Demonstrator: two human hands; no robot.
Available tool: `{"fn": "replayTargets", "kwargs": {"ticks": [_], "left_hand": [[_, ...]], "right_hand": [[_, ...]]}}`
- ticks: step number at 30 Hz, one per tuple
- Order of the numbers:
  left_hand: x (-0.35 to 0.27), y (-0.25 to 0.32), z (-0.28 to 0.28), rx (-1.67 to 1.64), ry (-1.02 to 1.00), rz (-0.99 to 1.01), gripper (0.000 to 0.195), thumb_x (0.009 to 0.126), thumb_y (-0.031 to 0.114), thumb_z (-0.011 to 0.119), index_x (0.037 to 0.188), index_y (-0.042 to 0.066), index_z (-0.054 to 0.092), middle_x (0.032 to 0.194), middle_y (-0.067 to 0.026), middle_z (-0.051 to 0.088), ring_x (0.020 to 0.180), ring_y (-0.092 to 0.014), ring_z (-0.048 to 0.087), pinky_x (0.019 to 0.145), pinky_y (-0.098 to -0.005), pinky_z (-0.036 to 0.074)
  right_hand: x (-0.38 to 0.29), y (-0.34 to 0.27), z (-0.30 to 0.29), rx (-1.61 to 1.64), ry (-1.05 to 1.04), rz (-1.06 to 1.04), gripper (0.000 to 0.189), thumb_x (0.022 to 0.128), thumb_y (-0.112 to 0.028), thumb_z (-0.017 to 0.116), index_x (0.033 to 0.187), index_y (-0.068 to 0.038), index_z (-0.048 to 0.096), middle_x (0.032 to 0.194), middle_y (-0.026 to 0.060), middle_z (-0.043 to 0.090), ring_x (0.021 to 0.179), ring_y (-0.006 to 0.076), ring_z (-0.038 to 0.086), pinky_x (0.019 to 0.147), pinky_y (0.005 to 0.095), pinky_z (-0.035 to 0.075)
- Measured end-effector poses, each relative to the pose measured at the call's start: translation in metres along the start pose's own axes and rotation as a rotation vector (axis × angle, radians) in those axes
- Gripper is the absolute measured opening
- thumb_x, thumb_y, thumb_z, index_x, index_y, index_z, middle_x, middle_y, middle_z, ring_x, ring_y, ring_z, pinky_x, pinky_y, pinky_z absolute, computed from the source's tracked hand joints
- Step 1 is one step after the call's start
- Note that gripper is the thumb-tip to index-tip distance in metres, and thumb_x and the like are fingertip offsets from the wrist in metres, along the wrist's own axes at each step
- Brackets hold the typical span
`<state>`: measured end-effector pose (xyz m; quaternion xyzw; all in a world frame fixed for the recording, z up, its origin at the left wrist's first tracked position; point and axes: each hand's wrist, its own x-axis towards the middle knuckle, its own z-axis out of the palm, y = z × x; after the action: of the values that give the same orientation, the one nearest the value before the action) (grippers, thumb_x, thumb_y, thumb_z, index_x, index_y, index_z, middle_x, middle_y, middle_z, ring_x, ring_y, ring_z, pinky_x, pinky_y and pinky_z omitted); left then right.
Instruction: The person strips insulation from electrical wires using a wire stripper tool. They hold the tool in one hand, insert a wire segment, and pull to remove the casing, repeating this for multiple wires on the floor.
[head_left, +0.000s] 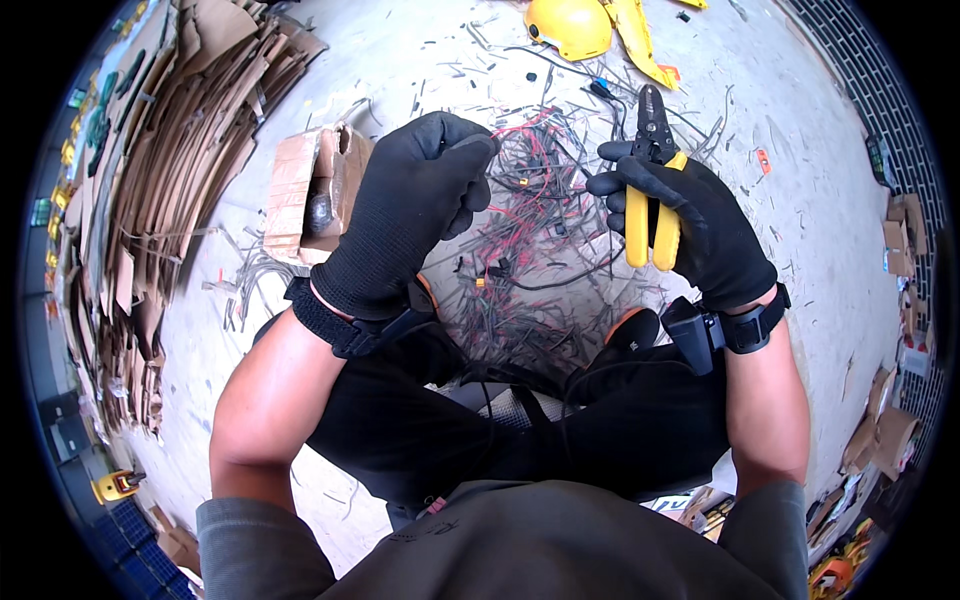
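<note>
My left hand (427, 195), in a black glove, is closed with thumb and forefinger pinched. Thin red wire (519, 127) shows at its fingertips; the part inside the fist is hidden. In my right hand (694, 202), also gloved, I hold wire strippers (654, 142) with yellow handles and dark notched jaws. Their jaws point away from me and look closed. Between and below both hands, a pile of cut grey, black and red wire pieces (510, 300) lies on the floor. A black cable (577, 279) crosses this pile.
An open cardboard box (289, 199) stands left of the wire pile, with loose grey wires (262, 281) beside it. Flattened cardboard (202, 127) is stacked at far left. A yellow helmet-like shell (571, 28) lies ahead. My black shoe (634, 337) borders the pile.
</note>
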<state>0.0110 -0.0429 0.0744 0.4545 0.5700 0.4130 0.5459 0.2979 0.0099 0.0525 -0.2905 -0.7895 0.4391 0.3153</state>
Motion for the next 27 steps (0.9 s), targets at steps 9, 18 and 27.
{"fn": "replayTargets", "kwargs": {"ticks": [9,18,27], "left_hand": [[0.004,-0.007,0.001,-0.052,0.056,-0.007,0.022,0.097,0.023,0.059,0.103,0.002,0.063,0.080,-0.0038,0.066,0.054,-0.008,0.053,0.048,-0.0219,0.040],[0.006,-0.006,-0.001,-0.130,0.054,-0.014,0.019,0.099,0.022,0.057,0.100,0.003,0.061,0.075,-0.0032,0.062,0.054,-0.010,0.053,0.050,-0.0233,0.042],[-0.002,0.000,0.010,-0.150,-0.002,0.017,0.021,0.100,0.024,0.055,0.102,0.004,0.057,0.076,-0.0039,0.061,0.055,-0.011,0.054,0.051,-0.0247,0.043]], "right_hand": [[0.009,-0.021,0.023,-0.038,0.071,0.057,0.034,0.098,-0.011,0.059,0.131,-0.004,0.059,0.106,0.0086,0.072,0.096,0.0170,0.068,0.083,0.0295,0.053],[-0.002,-0.047,0.063,0.033,-0.034,0.528,0.022,0.098,-0.021,0.061,0.108,-0.001,0.062,0.079,0.0165,0.063,0.073,0.0288,0.063,0.065,0.0382,0.048],[-0.010,-0.017,0.082,-0.178,-0.019,0.333,0.032,0.096,-0.020,0.060,0.117,0.005,0.059,0.096,0.0231,0.065,0.085,0.0372,0.066,0.073,0.0414,0.052]]}}
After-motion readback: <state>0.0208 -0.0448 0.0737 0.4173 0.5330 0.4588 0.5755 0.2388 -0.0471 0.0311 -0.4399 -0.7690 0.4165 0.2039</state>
